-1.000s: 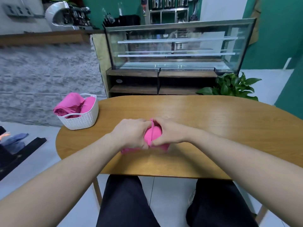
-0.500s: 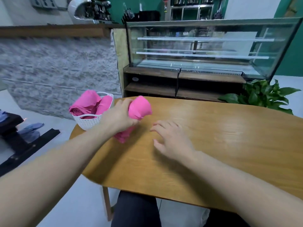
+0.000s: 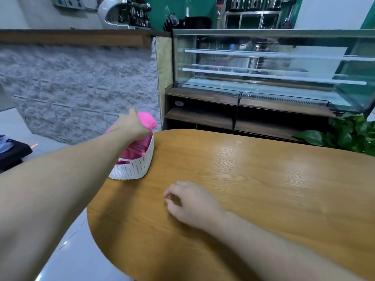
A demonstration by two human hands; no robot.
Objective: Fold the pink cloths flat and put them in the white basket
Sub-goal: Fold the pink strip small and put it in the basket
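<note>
Carried from mid-table, a pink cloth (image 3: 147, 122) now sits gripped in the left hand (image 3: 132, 126) over the white basket (image 3: 134, 169) at ten o'clock; the right hand (image 3: 190, 201) rests loosely curled, holding nothing, on the table (image 3: 263, 179).

Cloths (image 3: 149, 121): bright pink. Basket (image 3: 134, 169): white, perforated dot pattern. Table (image 3: 253, 179): golden-brown wood grain. Plant (image 3: 349, 134): green.

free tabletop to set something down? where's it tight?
Bare wood spans the table from the right hand out to the far edge by the plant, and the near strip beneath that forearm. It is crowded at the left end: the white basket sits there, piled with pink cloths, the left hand over it gripping one.
</note>
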